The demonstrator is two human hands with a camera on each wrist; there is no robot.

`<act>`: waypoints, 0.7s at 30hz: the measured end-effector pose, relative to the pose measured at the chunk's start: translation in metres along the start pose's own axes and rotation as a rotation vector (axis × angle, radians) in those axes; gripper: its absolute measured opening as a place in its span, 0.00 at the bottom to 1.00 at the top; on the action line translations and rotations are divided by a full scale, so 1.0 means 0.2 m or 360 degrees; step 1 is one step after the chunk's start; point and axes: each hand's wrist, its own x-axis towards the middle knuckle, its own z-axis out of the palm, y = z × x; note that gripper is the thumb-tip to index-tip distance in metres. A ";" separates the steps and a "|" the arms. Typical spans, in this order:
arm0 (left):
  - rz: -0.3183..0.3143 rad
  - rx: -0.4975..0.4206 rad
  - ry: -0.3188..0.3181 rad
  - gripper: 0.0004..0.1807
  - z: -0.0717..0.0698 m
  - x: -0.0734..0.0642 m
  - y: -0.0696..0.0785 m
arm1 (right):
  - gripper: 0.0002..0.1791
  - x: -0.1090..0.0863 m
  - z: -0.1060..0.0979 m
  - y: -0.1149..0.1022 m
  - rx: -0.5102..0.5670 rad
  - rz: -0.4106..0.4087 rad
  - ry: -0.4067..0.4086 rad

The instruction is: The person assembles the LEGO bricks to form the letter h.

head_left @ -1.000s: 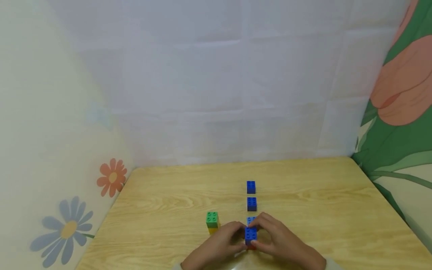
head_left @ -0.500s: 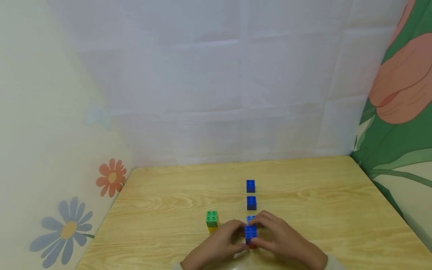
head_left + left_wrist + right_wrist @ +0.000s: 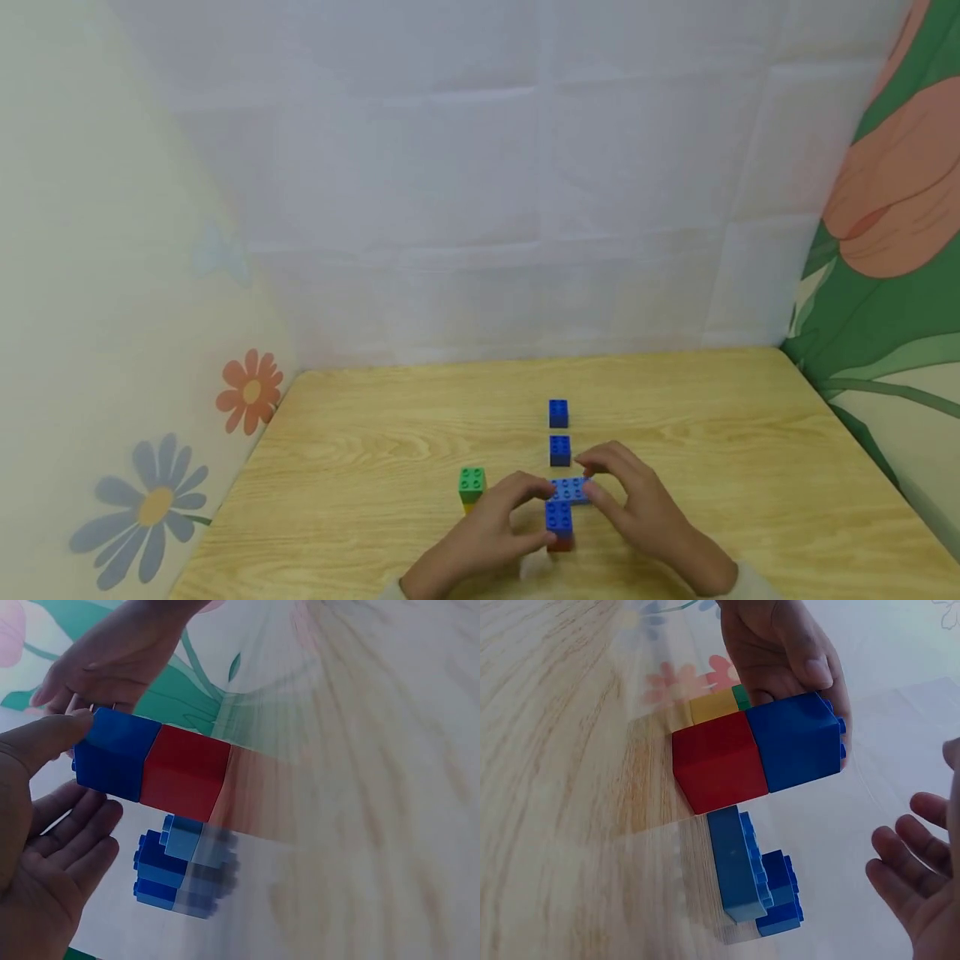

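Observation:
A square blue building block (image 3: 558, 517) sits atop a red block (image 3: 185, 771), forming a short upright stack on the table. My left hand (image 3: 498, 525) curves round the blue block from the left. Its thumb lies at the near edge and its index fingertip by the far corner. To the right, my right hand (image 3: 645, 508) is off the stack, thumb and fingers spread and holding nothing. In the head view its thumb overlaps the right end of a longer light blue block (image 3: 568, 490), which lies just behind the stack; the right wrist view shows its fingers (image 3: 907, 862) apart from the blocks.
Two more square blue blocks, a nearer one (image 3: 559, 451) and a farther one (image 3: 558, 413), line up behind the light blue block. Left of the stack stands a green block (image 3: 472, 480) on a yellow block (image 3: 714, 706). A white sheet (image 3: 450, 208) hangs behind the wooden table (image 3: 360, 433).
My right hand has let go of the blue block and moved right and away, uncovering the light blue block. My left hand has stayed by the stack, its fingers opening slightly.

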 end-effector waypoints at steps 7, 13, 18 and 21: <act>0.0058 -0.0043 0.0149 0.26 -0.01 0.00 0.04 | 0.25 0.01 -0.01 0.01 0.0041 0.0012 0.0182; 0.0355 0.0013 0.0352 0.23 -0.04 -0.01 0.07 | 0.24 0.02 0.00 0.02 0.0045 0.0096 0.0225; 0.0518 0.0083 0.0501 0.23 -0.10 -0.02 0.09 | 0.23 0.01 0.03 0.04 -0.0040 0.0251 0.0176; 0.0569 0.0083 0.0581 0.23 -0.14 -0.03 0.08 | 0.24 0.00 0.04 0.05 -0.0059 0.0340 0.0133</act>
